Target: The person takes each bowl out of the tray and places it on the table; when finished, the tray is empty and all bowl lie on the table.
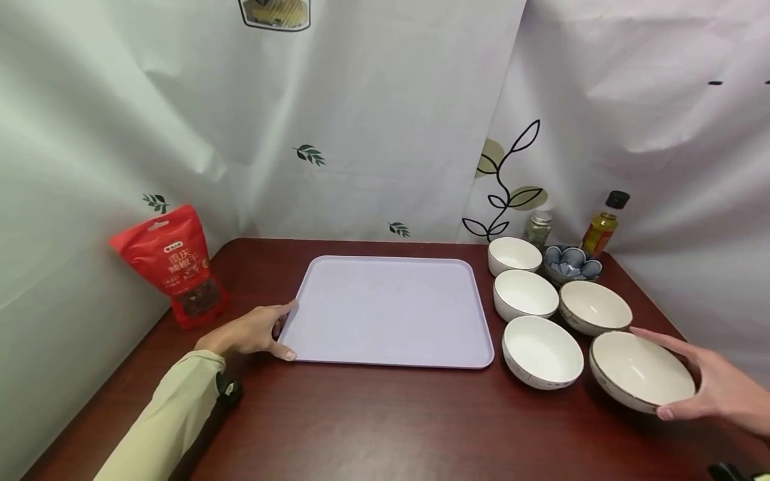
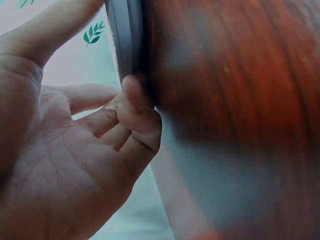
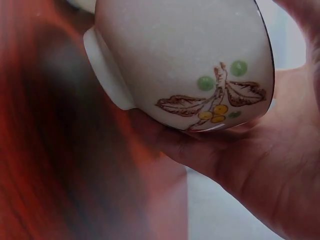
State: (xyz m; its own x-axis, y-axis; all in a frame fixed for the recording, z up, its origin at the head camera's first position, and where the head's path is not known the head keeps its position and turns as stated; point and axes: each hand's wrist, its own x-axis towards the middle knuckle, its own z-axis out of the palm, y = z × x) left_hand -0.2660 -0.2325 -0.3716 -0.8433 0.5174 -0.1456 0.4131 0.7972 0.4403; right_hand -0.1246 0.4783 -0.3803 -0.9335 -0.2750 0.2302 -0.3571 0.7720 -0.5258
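Observation:
At the left edge of a pale lilac tray (image 1: pixel 391 310), my left hand (image 1: pixel 255 331) grips the near corner with the thumb at the rim. The left wrist view shows its fingers curled against the tray's edge (image 2: pixel 127 35). On the far right, my right hand (image 1: pixel 712 384) holds a cream bowl (image 1: pixel 640 371) by its side, thumb at the near rim and fingers at the far side. Brown leaves and green and yellow berries decorate the bowl's outside (image 3: pixel 185 55) in the right wrist view. Whether its foot touches the table cannot be told.
Beside the tray stand three white bowls (image 1: pixel 543 351) in a row, with another cream bowl (image 1: pixel 595 307) to their right. Behind are a blue bowl of spoons (image 1: pixel 571 262), a spice jar (image 1: pixel 538 227) and an oil bottle (image 1: pixel 604 224). A red pouch (image 1: pixel 180 264) leans at left.

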